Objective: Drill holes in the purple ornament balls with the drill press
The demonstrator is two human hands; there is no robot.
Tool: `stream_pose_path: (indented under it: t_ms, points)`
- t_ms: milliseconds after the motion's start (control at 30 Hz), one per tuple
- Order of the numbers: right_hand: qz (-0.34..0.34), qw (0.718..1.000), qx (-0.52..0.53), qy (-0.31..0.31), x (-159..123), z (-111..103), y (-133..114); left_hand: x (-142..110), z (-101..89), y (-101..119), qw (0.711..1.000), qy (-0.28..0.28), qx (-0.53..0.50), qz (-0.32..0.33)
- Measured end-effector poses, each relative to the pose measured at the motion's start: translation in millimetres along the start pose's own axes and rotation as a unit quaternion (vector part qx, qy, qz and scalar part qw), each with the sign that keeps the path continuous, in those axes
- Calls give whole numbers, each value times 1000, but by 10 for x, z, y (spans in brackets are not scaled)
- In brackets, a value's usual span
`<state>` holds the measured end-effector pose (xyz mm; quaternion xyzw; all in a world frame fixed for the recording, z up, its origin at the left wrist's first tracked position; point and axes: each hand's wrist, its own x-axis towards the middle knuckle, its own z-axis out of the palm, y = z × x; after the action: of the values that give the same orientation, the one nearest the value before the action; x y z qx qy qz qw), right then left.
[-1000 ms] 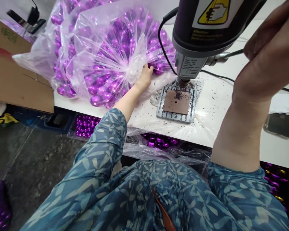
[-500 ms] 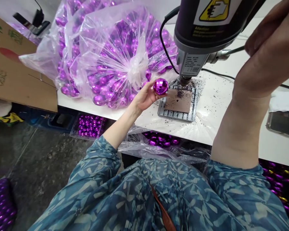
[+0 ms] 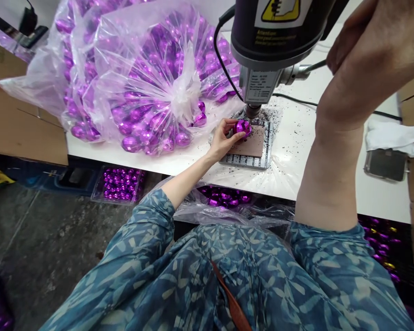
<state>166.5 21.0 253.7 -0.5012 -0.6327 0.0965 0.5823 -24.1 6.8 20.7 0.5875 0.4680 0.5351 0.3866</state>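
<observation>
A shiny purple faceted ball ornament [image 3: 242, 129] is pinched between the thumb and fingers of my left hand [image 3: 223, 140]. It is over a brown board [image 3: 251, 148] on the slotted metal base [image 3: 240, 161] of a drill press [image 3: 276, 55]. Just above the ball is the drill's chuck [image 3: 253, 110]; the bit tip cannot be made out. High on the right, my right hand [image 3: 376, 59] is closed around the end of the press's lever [image 3: 315, 66], its grip hidden by the fingers. Dark shavings lie around the base.
Large clear bags of purple balls [image 3: 148, 92] fill the table's left. Black cables [image 3: 296, 97] run behind the press. A phone-like dark object [image 3: 386, 164] and white tissue [image 3: 393, 137] lie at right. Below the edge stand a clear bin [image 3: 119, 184] and cardboard at left [image 3: 24, 124].
My left hand has brought the ball rightward from beside the base to over the board, under the chuck. My right hand stays at the lever. The whole view has shifted slightly.
</observation>
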Motion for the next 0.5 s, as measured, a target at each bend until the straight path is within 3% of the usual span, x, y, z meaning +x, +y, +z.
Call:
stream_pose_path:
  t_ms: [100,267,500]
  points:
    - [-12,999,48,0,-61,-27,-74,-4,4,-45,1000,-6,6,15]
    - [7,999,34,-6,-81,-30,-105,-68,-5,-134,998,-23,35,54]
    - [6,999,39,9,-25,26,-11,-141,65,-38,995,-26,69,70]
